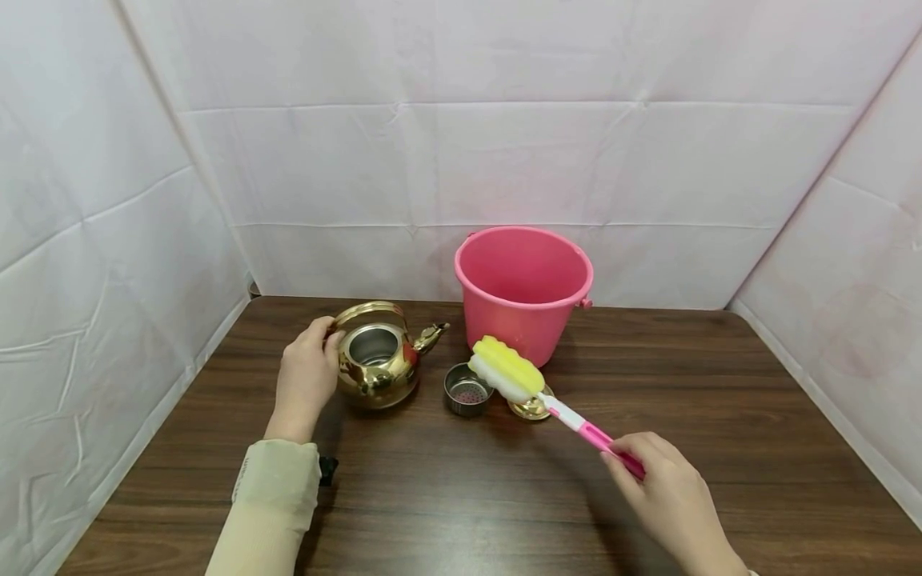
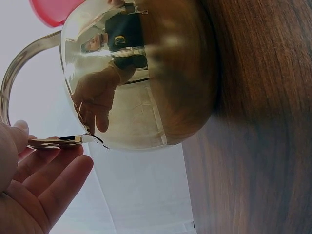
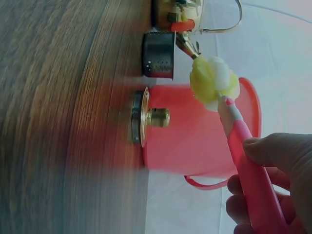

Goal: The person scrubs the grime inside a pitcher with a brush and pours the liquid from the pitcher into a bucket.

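Note:
A shiny gold teapot [image 1: 378,384] stands on the table without its lid, spout toward the right. My left hand [image 1: 308,372] pinches the teapot's arched handle [image 2: 53,142] between thumb and fingers at its left side. In my right hand [image 1: 666,492] is a sponge brush [image 1: 507,370] with a yellow and white head, gripped by its pink handle [image 3: 256,185]. The brush head hangs above the table, over the gold lid [image 1: 531,410]. Left of the lid sits a perforated metal strainer [image 1: 468,392]. In the right wrist view the lid [image 3: 145,117] stands knob up.
A pink bucket [image 1: 526,320] stands at the back of the dark wooden table [image 1: 432,504], behind the strainer and lid. White cloth walls [image 1: 432,160] close off the back and both sides.

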`<state>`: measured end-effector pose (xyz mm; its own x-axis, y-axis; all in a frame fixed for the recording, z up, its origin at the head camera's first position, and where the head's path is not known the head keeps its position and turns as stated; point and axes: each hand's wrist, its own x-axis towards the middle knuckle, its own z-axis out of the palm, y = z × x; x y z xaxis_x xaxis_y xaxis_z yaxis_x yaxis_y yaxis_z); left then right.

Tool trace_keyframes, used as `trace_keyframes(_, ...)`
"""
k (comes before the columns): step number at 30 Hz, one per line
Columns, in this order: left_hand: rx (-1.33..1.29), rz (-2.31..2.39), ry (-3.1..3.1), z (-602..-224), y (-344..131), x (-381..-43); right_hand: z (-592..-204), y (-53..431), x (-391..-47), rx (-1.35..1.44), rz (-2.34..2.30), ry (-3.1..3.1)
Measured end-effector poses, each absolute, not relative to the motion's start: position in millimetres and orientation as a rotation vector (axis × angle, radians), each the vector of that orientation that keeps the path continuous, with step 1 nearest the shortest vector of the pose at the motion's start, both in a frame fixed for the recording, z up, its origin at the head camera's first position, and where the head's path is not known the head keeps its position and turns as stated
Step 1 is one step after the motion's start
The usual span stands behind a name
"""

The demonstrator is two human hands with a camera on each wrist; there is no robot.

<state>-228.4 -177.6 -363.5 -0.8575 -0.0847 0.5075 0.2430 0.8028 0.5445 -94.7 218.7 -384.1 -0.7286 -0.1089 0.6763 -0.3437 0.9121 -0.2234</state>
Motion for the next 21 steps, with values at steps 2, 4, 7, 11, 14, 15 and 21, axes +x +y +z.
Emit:
trace_keyframes(2, -0.120, -0.842, -2.466, -363, -177, -228, -384, 221, -93, 0.312, 0.433, -2.372)
trace_keyframes(4, -0.120, -0.842, -2.465, -363, -177, -228, -384, 223, -92, 0.301, 0.430, -2.377)
trace_keyframes(7, -0.121, -0.843, -2.464, -363, -177, -228, -383, 226, -91, 0.277, 0.426, -2.394)
trace_keyframes(11, -0.123, -0.846, -2.461, -363, -177, -229, -382, 230, -90, 0.253, 0.426, -2.413)
trace_keyframes(14, -0.125, -0.847, -2.450, -364, -178, -229, -382, 235, -88, 0.241, 0.426, -2.424)
trace_keyframes(15, -0.124, -0.846, -2.446, -365, -178, -229, -382, 237, -87, 0.236, 0.426, -2.428)
trace_keyframes(21, -0.116, -0.843, -2.447, -365, -178, -229, -381, 247, -81, 0.187, 0.419, -2.448)
